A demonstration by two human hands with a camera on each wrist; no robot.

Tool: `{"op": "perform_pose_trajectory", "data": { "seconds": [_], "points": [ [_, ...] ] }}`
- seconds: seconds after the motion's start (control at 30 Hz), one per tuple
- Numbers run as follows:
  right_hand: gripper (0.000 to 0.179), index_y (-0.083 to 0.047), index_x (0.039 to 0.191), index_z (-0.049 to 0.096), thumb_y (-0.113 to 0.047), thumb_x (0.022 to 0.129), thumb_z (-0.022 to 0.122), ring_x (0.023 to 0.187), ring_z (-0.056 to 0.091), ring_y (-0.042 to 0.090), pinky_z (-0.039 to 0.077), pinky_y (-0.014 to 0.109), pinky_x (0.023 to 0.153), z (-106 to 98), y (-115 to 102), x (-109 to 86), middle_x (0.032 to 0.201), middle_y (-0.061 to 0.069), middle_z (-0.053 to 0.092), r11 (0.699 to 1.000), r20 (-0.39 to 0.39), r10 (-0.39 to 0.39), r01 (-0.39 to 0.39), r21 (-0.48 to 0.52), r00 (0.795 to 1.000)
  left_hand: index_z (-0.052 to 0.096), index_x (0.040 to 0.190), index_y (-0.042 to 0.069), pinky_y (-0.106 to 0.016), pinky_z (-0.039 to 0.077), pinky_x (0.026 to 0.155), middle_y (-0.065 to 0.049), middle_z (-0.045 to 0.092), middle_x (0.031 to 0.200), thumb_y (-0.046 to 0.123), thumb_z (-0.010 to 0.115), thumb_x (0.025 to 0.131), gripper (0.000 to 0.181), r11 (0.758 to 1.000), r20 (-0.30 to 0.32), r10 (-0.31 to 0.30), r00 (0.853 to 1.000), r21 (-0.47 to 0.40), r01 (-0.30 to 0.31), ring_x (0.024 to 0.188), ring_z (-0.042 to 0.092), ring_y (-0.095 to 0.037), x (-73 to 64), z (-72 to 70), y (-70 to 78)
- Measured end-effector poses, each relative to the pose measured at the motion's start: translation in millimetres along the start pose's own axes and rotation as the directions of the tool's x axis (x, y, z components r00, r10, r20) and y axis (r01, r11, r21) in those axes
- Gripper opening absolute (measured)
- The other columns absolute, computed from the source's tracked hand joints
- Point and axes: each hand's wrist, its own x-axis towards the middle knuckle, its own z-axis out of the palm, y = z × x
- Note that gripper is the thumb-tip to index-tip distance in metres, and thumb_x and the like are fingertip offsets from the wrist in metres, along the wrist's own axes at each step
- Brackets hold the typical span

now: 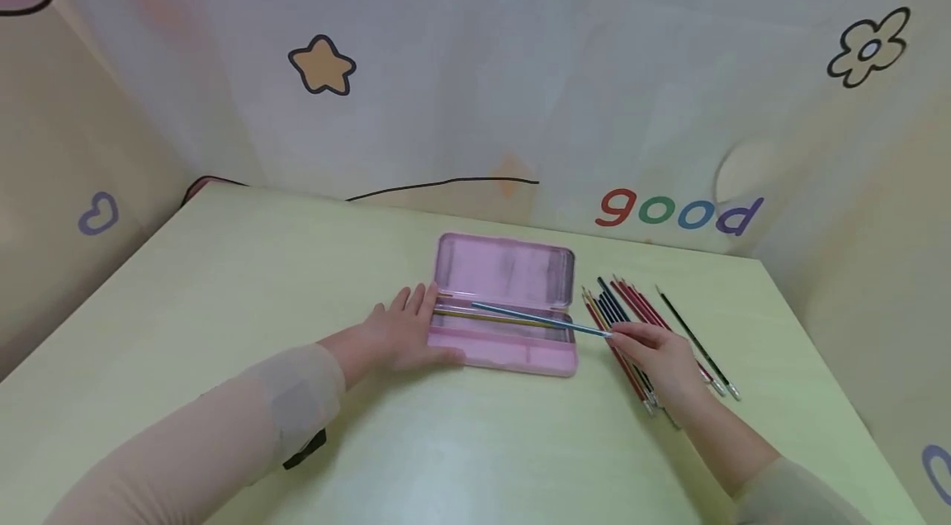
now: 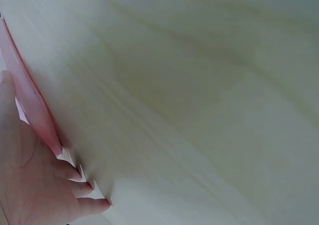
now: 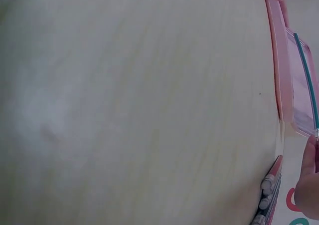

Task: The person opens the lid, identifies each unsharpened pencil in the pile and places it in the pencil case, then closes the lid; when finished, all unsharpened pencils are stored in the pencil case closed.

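Observation:
A pink pencil case lies opened on the table, its lid folded back to the far side. Spread, mostly straight fingers of my left hand rest against the case's left end; the left wrist view shows that hand beside the pink wall. Between thumb and fingers, my right hand pinches a blue pencil near its right end. The pencil slants over the case, and also appears in the right wrist view. A yellowish pencil lies inside the case.
Right of the case, partly under my right hand, lies a loose bunch of red and dark pencils. One dark pencil lies apart on the right. A printed cloth backdrop rises behind the table.

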Motion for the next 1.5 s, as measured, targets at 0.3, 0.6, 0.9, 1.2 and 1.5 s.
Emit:
{"op": "perform_pose_trajectory", "data": {
  "seconds": [0.3,0.6,0.9,1.2,1.5],
  "points": [
    [0.043,-0.006,0.116,0.066,-0.035,0.084,0.069,0.098,0.056,0.015,0.048,0.018,0.073,14.7,-9.8,10.7,0.108,0.005,0.067,0.998,0.014,-0.056,0.056,-0.011,0.998,-0.002,0.149,0.002,-0.059,0.02,0.105,-0.018,0.008,0.154,0.08,0.037,0.077,0.113,1.0,-0.006,0.0,1.0,-0.002,0.0,0.139,0.009,-0.038,1.4,-0.6,-0.1],
    [0.036,-0.005,0.116,0.065,-0.027,0.087,0.067,0.102,0.059,0.019,0.048,0.029,0.084,25.8,-14.6,12.7,0.112,0.008,0.065,0.999,0.045,-0.05,0.049,0.013,0.998,-0.002,0.149,0.003,-0.06,0.019,0.105,-0.018,0.008,0.154,0.081,0.039,0.076,0.114,1.0,0.003,-0.004,1.0,-0.017,0.004,0.139,0.008,-0.038,2.6,2.1,0.1],
    [0.026,-0.001,0.111,0.066,-0.016,0.089,0.065,0.101,0.058,0.02,0.049,0.03,0.085,33.0,-21.6,16.4,0.109,0.011,0.066,0.997,0.056,-0.07,0.068,0.033,0.996,-0.002,0.149,0.003,-0.059,0.019,0.105,-0.018,0.008,0.154,0.08,0.037,0.077,0.113,1.0,0.016,-0.016,1.0,-0.014,0.017,0.139,0.008,-0.038,2.3,2.1,-0.5],
    [0.023,0.002,0.109,0.065,-0.008,0.089,0.062,0.097,0.059,0.02,0.05,0.027,0.08,36.9,-21.0,16.4,0.107,0.013,0.066,0.996,0.098,-0.077,0.071,0.058,0.992,-0.003,0.149,0.004,-0.06,0.018,0.105,-0.018,0.007,0.154,0.082,0.036,0.076,0.114,1.0,0.015,0.001,1.0,-0.01,0.0,0.14,0.007,-0.038,2.3,2.9,2.1],
    [0.017,-0.001,0.105,0.067,-0.007,0.089,0.063,0.094,0.061,0.02,0.049,0.03,0.081,41.4,-22.5,16.8,0.105,0.011,0.066,0.996,0.098,-0.089,0.09,-0.003,0.991,-0.003,0.149,0.002,-0.059,0.018,0.105,-0.018,0.008,0.154,0.079,0.04,0.077,0.113,1.0,0.001,-0.006,1.0,-0.021,0.006,0.139,0.008,-0.038,0.7,1.2,1.1]
  ]
}}
